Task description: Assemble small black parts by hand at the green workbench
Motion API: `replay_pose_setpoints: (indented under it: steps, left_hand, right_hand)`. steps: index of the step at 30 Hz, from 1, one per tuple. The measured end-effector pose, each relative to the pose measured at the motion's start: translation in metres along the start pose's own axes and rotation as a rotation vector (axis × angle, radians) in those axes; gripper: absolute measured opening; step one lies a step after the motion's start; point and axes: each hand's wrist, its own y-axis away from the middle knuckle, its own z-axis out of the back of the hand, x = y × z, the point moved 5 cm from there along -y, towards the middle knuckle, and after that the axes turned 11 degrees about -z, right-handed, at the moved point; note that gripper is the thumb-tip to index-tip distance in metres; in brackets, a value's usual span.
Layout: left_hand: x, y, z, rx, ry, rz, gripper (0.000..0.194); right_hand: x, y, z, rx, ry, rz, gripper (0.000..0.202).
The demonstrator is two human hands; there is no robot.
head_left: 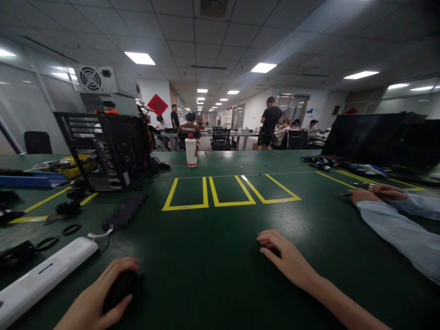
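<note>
On the green table (192, 256), my left hand (106, 293) curls around a black rounded object (121, 286) that looks like a computer mouse. My right hand (280, 252) rests on the table to the right of centre, its fingers bent over a small dark thing partly hidden under them; what it is cannot be made out. Ahead of both hands are three yellow tape outlines (185, 207), and a white bottle (191, 153) with a red lid stands upright beyond them.
An open black computer case (117, 151) stands at the left, near cables and a white power strip (48, 275). Another person's hands (374, 193) and light blue sleeves are at the right, before dark monitors (364, 137). People stand and sit in the background.
</note>
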Motion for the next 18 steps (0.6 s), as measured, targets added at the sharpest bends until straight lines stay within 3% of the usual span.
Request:
replay_pose_setpoints:
  steps: [4, 8, 13, 18]
  left_hand:
    - [-0.048, -0.065, -0.028, 0.144, 0.149, -0.119, 0.039]
    - [-0.077, -0.136, -0.066, 0.167, 0.224, -0.188, 0.039]
    - [-0.093, -0.201, -0.106, 0.101, 0.204, -0.24, 0.038]
    - [-0.093, -0.226, -0.121, 0.062, 0.18, -0.22, 0.04]
  right_hand:
    - [0.017, -0.017, -0.02, 0.044, -0.01, 0.082, 0.018]
    - [0.024, -0.058, -0.04, 0.055, -0.122, 0.083, 0.018]
    - [0.027, -0.12, -0.064, 0.054, -0.372, 0.073, 0.022]
    - [0.021, -0.146, -0.072, 0.068, -0.553, 0.058, 0.02]
